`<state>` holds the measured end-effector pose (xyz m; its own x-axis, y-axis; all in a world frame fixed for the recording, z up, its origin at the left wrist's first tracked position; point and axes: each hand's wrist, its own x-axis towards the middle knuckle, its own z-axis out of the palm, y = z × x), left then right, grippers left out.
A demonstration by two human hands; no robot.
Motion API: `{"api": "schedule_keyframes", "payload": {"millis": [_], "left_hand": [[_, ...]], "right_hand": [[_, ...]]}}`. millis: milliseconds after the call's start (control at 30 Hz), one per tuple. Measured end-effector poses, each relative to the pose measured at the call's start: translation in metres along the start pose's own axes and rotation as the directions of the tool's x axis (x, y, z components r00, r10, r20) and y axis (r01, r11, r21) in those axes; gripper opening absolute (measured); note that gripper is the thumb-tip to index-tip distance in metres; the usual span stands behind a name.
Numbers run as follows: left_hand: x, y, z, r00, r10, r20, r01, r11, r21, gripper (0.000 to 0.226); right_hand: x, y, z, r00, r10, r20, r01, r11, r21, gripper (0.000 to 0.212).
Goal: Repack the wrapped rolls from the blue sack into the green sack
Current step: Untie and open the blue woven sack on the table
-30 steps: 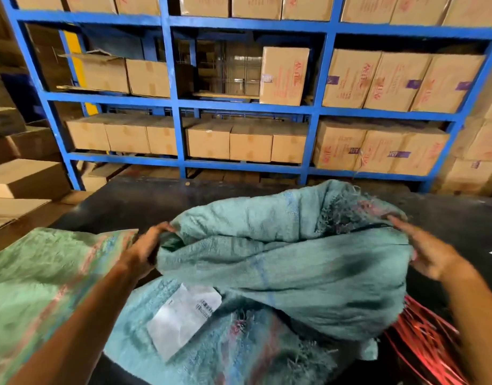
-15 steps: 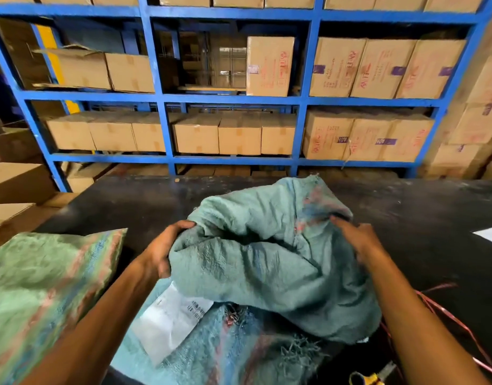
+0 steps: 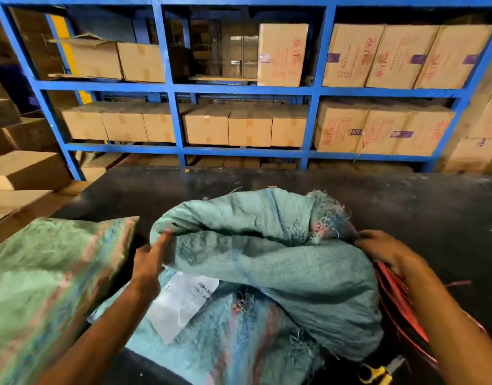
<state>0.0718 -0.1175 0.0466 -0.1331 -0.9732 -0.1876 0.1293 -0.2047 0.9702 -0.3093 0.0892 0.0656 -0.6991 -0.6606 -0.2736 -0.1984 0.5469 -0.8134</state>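
Both hands, left (image 3: 153,259) at nine o'clock, right (image 3: 383,250) at three, seemingly grip the crumpled blue woven sack (image 3: 267,262); best spread its mouth wide, evenly.

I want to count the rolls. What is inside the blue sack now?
Nothing inside shows. The blue sack is crumpled, and its mouth is only a dark fold. The left hand and right hand hold its edges. The cloth covers any rolls.
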Motion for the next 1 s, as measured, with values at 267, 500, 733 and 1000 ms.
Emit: {"api": "schedule_keyframes", "payload": {"millis": [267, 500, 733, 1000], "left_hand": [[-0.007, -0.006, 0.034, 0.946, -0.321, 0.050, 0.324, 0.926, -0.194, 0.016], [0.031, 0.083, 0.010, 0.964, -0.196, 0.178, 0.238, 0.938, -0.254, 0.037], [0.050, 0.045, -0.005, 0.999, -0.033, -0.020, 0.035, 0.992, 0.124, 0.017], [0.040, -0.005, -0.003, 0.995, -0.041, -0.090, 0.043, 0.999, 0.025, 0.022]], "right_hand": [[0.015, -0.024, 0.046, 0.995, 0.091, 0.046, -0.086, 0.991, -0.098, 0.064], [0.021, -0.042, 0.005, 0.994, 0.096, -0.051, -0.014, 0.581, 0.814, 0.006], [0.017, 0.018, 0.006, 0.953, 0.120, 0.279, -0.121, 0.993, -0.011, 0.012], [0.047, -0.016, 0.009, 0.996, 0.084, -0.030, -0.068, 0.931, 0.360, 0.062]]}}
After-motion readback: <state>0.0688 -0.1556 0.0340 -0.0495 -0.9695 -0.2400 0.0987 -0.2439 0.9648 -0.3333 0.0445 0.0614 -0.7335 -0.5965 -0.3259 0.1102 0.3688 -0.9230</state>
